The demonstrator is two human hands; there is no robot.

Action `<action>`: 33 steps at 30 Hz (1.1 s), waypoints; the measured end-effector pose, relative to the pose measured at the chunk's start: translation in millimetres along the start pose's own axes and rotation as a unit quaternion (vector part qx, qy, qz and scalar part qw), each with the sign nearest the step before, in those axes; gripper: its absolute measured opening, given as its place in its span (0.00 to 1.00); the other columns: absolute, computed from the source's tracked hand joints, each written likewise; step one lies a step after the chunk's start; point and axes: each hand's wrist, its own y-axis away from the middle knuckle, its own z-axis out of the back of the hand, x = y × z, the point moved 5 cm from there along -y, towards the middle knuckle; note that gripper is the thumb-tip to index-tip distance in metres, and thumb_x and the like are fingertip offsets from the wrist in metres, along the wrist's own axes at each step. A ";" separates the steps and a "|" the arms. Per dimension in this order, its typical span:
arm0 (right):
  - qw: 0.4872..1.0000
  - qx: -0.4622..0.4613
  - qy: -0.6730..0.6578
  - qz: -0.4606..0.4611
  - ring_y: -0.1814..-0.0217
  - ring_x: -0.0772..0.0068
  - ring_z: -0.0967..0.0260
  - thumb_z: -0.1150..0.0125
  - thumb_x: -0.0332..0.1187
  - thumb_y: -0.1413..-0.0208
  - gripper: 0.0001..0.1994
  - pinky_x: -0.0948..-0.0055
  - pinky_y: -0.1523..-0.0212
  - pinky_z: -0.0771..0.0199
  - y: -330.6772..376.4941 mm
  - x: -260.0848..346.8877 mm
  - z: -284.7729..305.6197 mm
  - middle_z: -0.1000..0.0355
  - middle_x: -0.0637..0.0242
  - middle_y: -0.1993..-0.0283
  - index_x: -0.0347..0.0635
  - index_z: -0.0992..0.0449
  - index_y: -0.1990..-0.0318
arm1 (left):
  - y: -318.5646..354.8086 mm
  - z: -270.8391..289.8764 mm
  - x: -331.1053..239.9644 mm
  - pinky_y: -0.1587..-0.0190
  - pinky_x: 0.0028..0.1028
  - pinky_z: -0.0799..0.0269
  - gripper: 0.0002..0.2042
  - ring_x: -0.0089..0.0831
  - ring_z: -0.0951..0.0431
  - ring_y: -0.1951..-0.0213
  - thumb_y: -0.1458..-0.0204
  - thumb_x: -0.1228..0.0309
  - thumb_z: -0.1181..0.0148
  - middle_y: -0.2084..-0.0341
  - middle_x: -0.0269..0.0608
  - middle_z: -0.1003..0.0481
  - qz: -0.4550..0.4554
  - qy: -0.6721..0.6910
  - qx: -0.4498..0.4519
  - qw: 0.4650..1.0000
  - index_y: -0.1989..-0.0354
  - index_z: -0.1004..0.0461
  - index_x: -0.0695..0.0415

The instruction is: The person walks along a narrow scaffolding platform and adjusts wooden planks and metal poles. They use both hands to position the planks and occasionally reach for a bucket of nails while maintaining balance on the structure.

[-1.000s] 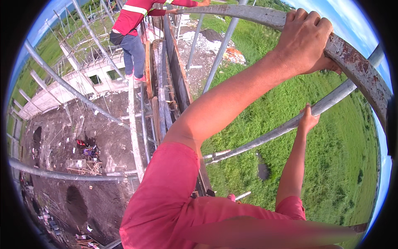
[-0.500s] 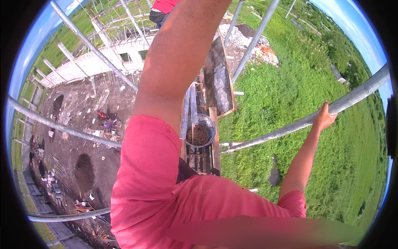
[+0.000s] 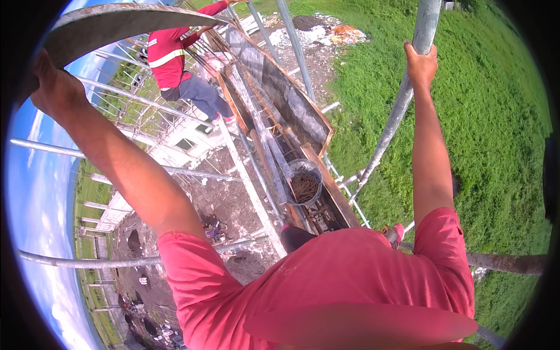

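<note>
At the upper left, my left hand [image 3: 58, 87] is raised and closed on the edge of a long grey board [image 3: 122, 20], which looks curved near the rim. Its far end reaches toward a co-worker in a red long-sleeved top [image 3: 169, 55], whose arms extend to that end; the exact grip is unclear. My right hand [image 3: 421, 63] is wrapped round a grey metal scaffold pipe [image 3: 402, 102] at the upper right. Between my arms, below both hands, a clear round tub [image 3: 320, 188] holds thin rusty rods [image 3: 305, 188].
An open wooden formwork trough [image 3: 280, 96] with metal strips [image 3: 259, 116] and rebar runs away from me. Scaffold pipes [image 3: 192, 172] cross on the left above the dirt ground far below. A white beam [image 3: 248, 181] lies left of the trough. Grass [image 3: 496, 146] spreads on the right.
My left arm has swung from overhead to the left, bringing the hand and board into view. The view has turned, showing more of the co-worker. My right hand stays on the pipe.
</note>
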 end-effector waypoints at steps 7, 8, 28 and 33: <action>1.000 0.010 0.007 -0.005 0.56 0.47 0.19 0.28 0.57 0.54 0.32 0.53 0.52 0.23 5.2 7.9 4.2 0.19 0.50 0.58 0.41 0.26 0.52 | 17.8 68.9 -55.5 0.27 0.47 0.41 0.63 0.47 0.32 0.35 0.65 0.22 0.40 0.35 0.57 0.35 -0.122 0.045 0.036 0.991 0.34 0.42 0.71; 1.000 0.009 0.001 -0.002 0.56 0.47 0.19 0.28 0.57 0.54 0.32 0.53 0.52 0.23 5.5 9.2 4.8 0.19 0.50 0.58 0.41 0.26 0.52 | 23.7 82.8 -62.7 0.25 0.48 0.45 0.66 0.46 0.35 0.32 0.67 0.20 0.42 0.32 0.53 0.38 -0.119 0.025 0.038 0.992 0.31 0.44 0.69; 0.996 0.027 -0.084 0.026 0.68 0.64 0.20 0.24 0.44 0.51 0.28 0.64 0.63 0.21 4.2 2.2 -2.2 0.21 0.56 0.67 0.29 0.28 0.54 | 215.9 406.1 -50.8 0.25 0.53 0.56 0.57 0.43 0.47 0.26 0.66 0.19 0.41 0.26 0.31 0.44 -0.034 -0.074 -0.228 0.970 0.27 0.41 0.38; 0.991 0.054 -0.108 0.049 0.68 0.63 0.19 0.26 0.38 0.50 0.30 0.65 0.66 0.18 1.2 7.7 -6.4 0.22 0.51 0.64 0.24 0.34 0.49 | 271.6 443.1 -44.8 0.27 0.57 0.52 0.52 0.48 0.45 0.27 0.59 0.19 0.47 0.27 0.31 0.43 0.021 -0.110 -0.273 0.955 0.27 0.43 0.37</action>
